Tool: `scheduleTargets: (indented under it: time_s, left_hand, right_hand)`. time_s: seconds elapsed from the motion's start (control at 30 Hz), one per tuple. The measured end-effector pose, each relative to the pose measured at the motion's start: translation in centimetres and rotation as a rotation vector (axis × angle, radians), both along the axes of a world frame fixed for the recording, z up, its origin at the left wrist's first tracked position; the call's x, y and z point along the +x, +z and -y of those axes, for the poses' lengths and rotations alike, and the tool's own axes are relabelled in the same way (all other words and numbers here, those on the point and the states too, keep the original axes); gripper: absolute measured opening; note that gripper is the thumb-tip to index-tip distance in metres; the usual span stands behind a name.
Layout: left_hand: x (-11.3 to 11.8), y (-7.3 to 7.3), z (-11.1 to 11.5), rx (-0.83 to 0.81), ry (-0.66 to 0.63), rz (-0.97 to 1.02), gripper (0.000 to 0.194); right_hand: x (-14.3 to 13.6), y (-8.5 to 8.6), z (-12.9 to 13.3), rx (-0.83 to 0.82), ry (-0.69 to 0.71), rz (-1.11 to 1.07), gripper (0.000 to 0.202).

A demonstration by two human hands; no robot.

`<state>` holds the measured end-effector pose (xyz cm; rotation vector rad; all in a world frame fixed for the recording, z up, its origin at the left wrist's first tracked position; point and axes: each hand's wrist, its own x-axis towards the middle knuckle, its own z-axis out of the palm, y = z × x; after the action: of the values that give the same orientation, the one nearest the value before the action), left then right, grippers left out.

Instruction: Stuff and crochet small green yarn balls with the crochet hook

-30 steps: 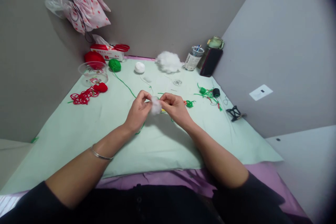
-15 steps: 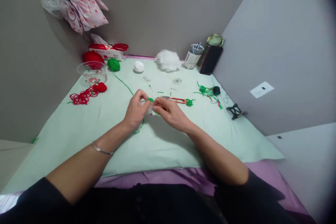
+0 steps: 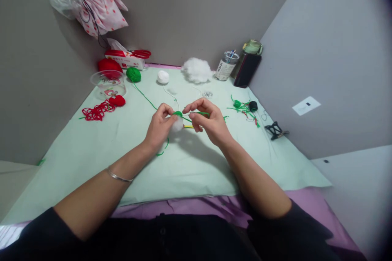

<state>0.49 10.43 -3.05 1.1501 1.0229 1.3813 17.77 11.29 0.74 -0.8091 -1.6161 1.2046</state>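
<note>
The draped cloth (image 3: 102, 6) is pink with red dots, the tabletop cover (image 3: 101, 155) pale green

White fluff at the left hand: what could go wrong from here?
The white fluff bulges out beside the fingertips of the left hand, so it might slip or shed fibres.

The green yarn trails from the green ball toward that hand, and the white yarn nears it there; a tug could tangle them or roll the ball.

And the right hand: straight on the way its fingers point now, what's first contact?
Right hand would likely meet the green yarn piece in the left hand first; depth is unclear.
</note>
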Motion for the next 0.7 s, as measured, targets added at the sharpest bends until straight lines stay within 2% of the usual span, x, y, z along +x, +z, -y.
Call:
scheduleTargets:
  time_s: [0.1,0.17,0.27,0.47,0.7]
  left_hand:
    - [-0.1,-0.2,-0.1,-0.007,0.0,0.016,0.024]
    - [-0.1,-0.3,-0.1,-0.005,0.017,0.011,0.024]
    - [-0.1,-0.4,-0.2,0.007,0.048,-0.018,0.022]
    - [-0.1,0.1,0.1,0.037,0.018,-0.127,0.015]
    - [-0.3,0.1,0.5,0.054,-0.045,-0.186,0.011]
  right_hand:
    - [-0.1,-0.6,-0.2,0.199,-0.13,0.296,0.014]
    - [-0.2,-1.0,-0.3,0.325,-0.136,0.482,0.003]
    - [-0.4,-1.3,-0.3,0.391,-0.113,0.59,0.017]
    - [-0.5,-1.1,-0.2,0.281,-0.2,0.65,0.015]
    - [-0.6,-1.1,-0.3,0.118,-0.256,0.584,0.02]
